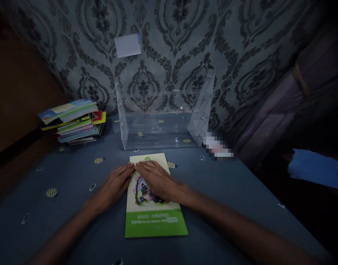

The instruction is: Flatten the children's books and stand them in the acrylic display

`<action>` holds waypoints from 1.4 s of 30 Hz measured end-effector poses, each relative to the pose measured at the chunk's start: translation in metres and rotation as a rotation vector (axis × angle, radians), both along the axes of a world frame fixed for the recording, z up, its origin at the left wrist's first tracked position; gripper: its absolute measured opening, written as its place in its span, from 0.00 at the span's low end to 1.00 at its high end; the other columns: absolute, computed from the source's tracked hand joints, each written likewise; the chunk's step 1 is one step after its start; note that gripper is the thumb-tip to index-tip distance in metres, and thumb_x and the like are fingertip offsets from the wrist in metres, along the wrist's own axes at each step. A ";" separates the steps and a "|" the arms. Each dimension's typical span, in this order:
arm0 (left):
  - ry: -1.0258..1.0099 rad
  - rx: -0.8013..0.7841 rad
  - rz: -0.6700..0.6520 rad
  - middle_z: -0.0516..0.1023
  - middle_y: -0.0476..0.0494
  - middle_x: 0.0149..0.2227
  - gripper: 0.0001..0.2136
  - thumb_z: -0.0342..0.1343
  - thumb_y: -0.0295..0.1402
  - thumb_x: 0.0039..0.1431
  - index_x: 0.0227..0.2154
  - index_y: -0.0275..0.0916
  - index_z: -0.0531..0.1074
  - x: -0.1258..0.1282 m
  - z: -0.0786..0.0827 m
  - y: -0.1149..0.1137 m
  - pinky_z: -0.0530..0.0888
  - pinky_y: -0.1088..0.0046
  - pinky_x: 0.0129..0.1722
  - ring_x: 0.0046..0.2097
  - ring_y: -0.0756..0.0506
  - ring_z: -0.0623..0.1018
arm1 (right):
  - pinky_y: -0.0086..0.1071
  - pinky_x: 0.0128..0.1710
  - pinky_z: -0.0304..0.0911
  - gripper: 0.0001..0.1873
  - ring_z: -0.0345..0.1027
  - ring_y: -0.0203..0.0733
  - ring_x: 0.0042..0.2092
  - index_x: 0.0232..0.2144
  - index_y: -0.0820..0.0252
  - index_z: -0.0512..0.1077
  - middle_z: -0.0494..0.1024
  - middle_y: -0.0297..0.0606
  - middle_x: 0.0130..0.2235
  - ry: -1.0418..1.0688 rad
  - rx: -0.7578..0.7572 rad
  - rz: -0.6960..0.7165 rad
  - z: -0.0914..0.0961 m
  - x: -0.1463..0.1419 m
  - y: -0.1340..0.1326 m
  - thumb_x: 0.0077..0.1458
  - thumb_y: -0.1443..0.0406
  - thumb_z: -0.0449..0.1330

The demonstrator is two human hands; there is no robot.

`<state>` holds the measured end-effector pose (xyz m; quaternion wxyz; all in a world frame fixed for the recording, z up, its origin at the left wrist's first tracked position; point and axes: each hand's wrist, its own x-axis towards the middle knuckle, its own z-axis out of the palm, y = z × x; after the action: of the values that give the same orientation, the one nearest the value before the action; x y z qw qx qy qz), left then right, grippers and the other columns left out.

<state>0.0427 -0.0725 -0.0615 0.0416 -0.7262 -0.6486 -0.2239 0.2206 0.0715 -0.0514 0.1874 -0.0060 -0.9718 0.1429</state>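
A book (155, 225) with a cream and green cover lies flat on the blue patterned tablecloth in front of me. A picture of figures by a tree is partly covered by my right hand (157, 179), which rests flat across the cover with its fingers stretched out. My left hand (117, 182) is at the book's left edge, fingers extended, its tips close to those of the right hand. Neither hand grips anything. Behind the book stands a clear acrylic rack (163, 130) with see-through side panels.
A stack of books (77, 121) stands at the back left beside a brown panel (22, 84). A white card (128, 45) is on the patterned wall. Right of the rack lies a pixelated item (218, 147). A blue object (316, 167) is beyond the table's right edge.
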 end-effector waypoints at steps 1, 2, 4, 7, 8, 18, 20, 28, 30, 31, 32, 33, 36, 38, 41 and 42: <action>-0.006 0.022 0.001 0.72 0.39 0.59 0.17 0.44 0.36 0.70 0.58 0.41 0.66 0.000 -0.001 0.000 0.72 0.59 0.59 0.61 0.42 0.72 | 0.45 0.62 0.58 0.28 0.63 0.48 0.61 0.59 0.64 0.65 0.72 0.49 0.58 -0.015 0.005 -0.020 0.001 -0.002 0.002 0.56 0.76 0.54; -0.010 0.045 0.001 0.73 0.39 0.59 0.17 0.44 0.36 0.70 0.58 0.41 0.66 -0.001 -0.002 0.000 0.73 0.59 0.58 0.60 0.42 0.72 | 0.46 0.62 0.57 0.27 0.64 0.49 0.61 0.58 0.64 0.66 0.73 0.50 0.58 -0.028 0.007 -0.051 0.002 -0.002 0.005 0.56 0.77 0.54; -0.015 0.079 -0.010 0.73 0.39 0.58 0.17 0.44 0.36 0.70 0.57 0.40 0.67 -0.001 -0.004 -0.001 0.74 0.60 0.57 0.60 0.42 0.73 | 0.48 0.60 0.59 0.22 0.66 0.49 0.58 0.54 0.63 0.69 0.75 0.49 0.55 -0.037 -0.009 -0.135 0.005 0.006 0.016 0.58 0.76 0.52; -0.002 0.071 -0.022 0.74 0.39 0.58 0.16 0.43 0.36 0.71 0.56 0.40 0.68 0.000 -0.001 -0.001 0.75 0.61 0.56 0.59 0.42 0.74 | 0.49 0.56 0.63 0.17 0.71 0.50 0.53 0.51 0.62 0.72 0.78 0.48 0.51 -0.006 -0.065 -0.258 0.004 0.026 0.037 0.62 0.73 0.50; 0.003 0.063 -0.017 0.74 0.39 0.58 0.16 0.43 0.37 0.71 0.56 0.40 0.68 0.001 0.001 -0.001 0.74 0.61 0.56 0.59 0.42 0.74 | 0.49 0.55 0.64 0.17 0.71 0.50 0.52 0.51 0.63 0.72 0.78 0.48 0.51 0.012 -0.089 -0.280 0.002 0.033 0.043 0.63 0.71 0.51; 0.042 -0.005 0.002 0.74 0.35 0.56 0.17 0.43 0.35 0.69 0.54 0.36 0.69 0.004 0.009 0.025 0.74 0.55 0.54 0.56 0.39 0.74 | 0.49 0.52 0.67 0.20 0.70 0.51 0.54 0.54 0.60 0.71 0.77 0.47 0.55 0.104 -0.279 -0.256 -0.015 0.046 0.065 0.62 0.67 0.52; 0.038 -0.006 -0.035 0.74 0.34 0.56 0.17 0.44 0.33 0.69 0.55 0.35 0.69 0.006 0.010 0.037 0.73 0.54 0.54 0.57 0.39 0.74 | 0.50 0.54 0.65 0.20 0.70 0.51 0.55 0.55 0.60 0.71 0.76 0.47 0.55 0.098 -0.285 -0.252 -0.015 0.046 0.066 0.62 0.67 0.51; 0.021 -0.021 -0.292 0.73 0.35 0.56 0.19 0.45 0.25 0.66 0.57 0.38 0.68 0.050 0.014 0.065 0.69 0.50 0.57 0.57 0.39 0.72 | 0.48 0.53 0.64 0.21 0.69 0.51 0.53 0.56 0.62 0.69 0.77 0.47 0.53 0.095 -0.280 -0.267 -0.021 0.047 0.069 0.62 0.67 0.52; 0.010 -0.045 -0.364 0.73 0.37 0.56 0.20 0.45 0.24 0.66 0.58 0.40 0.67 0.064 0.017 0.061 0.68 0.50 0.57 0.56 0.40 0.72 | 0.47 0.52 0.65 0.22 0.69 0.49 0.51 0.57 0.62 0.69 0.77 0.47 0.51 0.087 -0.276 -0.265 -0.021 0.048 0.070 0.61 0.67 0.53; 0.002 -0.058 -0.395 0.73 0.37 0.56 0.20 0.45 0.23 0.66 0.58 0.40 0.67 0.071 0.019 0.057 0.69 0.51 0.56 0.56 0.40 0.72 | 0.46 0.51 0.65 0.22 0.68 0.49 0.51 0.57 0.62 0.69 0.78 0.47 0.50 0.078 -0.272 -0.263 -0.021 0.048 0.070 0.61 0.68 0.53; -0.006 -0.075 -0.421 0.74 0.37 0.55 0.20 0.45 0.23 0.66 0.59 0.41 0.67 0.078 0.021 0.052 0.69 0.51 0.56 0.56 0.40 0.72 | 0.46 0.51 0.65 0.22 0.68 0.49 0.51 0.57 0.63 0.68 0.78 0.47 0.50 0.068 -0.269 -0.262 -0.020 0.048 0.069 0.61 0.68 0.52; -0.014 -0.093 -0.446 0.74 0.37 0.55 0.20 0.44 0.23 0.66 0.59 0.41 0.67 0.084 0.024 0.046 0.70 0.52 0.55 0.56 0.40 0.72 | 0.45 0.51 0.64 0.22 0.68 0.50 0.51 0.58 0.64 0.68 0.77 0.47 0.50 0.061 -0.266 -0.263 -0.019 0.048 0.069 0.61 0.68 0.52; -0.031 -0.149 -0.506 0.74 0.38 0.55 0.21 0.45 0.22 0.66 0.59 0.42 0.66 0.099 0.029 0.025 0.70 0.54 0.54 0.55 0.41 0.73 | 0.46 0.52 0.63 0.22 0.68 0.50 0.50 0.57 0.65 0.68 0.78 0.48 0.50 0.047 -0.261 -0.272 -0.017 0.049 0.068 0.61 0.68 0.52; -0.037 -0.169 -0.531 0.74 0.39 0.55 0.21 0.44 0.22 0.66 0.59 0.42 0.65 0.107 0.031 0.010 0.70 0.54 0.55 0.55 0.42 0.72 | 0.47 0.52 0.63 0.22 0.69 0.51 0.50 0.57 0.63 0.68 0.78 0.46 0.50 0.045 -0.263 -0.273 -0.016 0.049 0.067 0.62 0.68 0.52; -0.036 -0.196 -0.544 0.74 0.39 0.56 0.20 0.42 0.23 0.66 0.59 0.40 0.66 0.116 0.033 -0.007 0.69 0.54 0.58 0.58 0.43 0.71 | 0.48 0.54 0.62 0.21 0.68 0.52 0.53 0.56 0.60 0.69 0.76 0.45 0.53 0.059 -0.273 -0.266 -0.016 0.049 0.066 0.62 0.67 0.52; -0.035 -0.199 -0.540 0.74 0.40 0.56 0.20 0.42 0.23 0.67 0.58 0.40 0.66 0.118 0.033 -0.011 0.68 0.54 0.59 0.58 0.43 0.71 | 0.48 0.55 0.62 0.21 0.68 0.52 0.53 0.57 0.60 0.69 0.76 0.45 0.54 0.063 -0.275 -0.266 -0.017 0.049 0.066 0.62 0.67 0.52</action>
<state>0.1604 -0.0837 -0.0285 -0.1024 -0.8691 -0.4514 -0.1745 0.2694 0.1379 -0.0681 0.2322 -0.1554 -0.9275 0.2483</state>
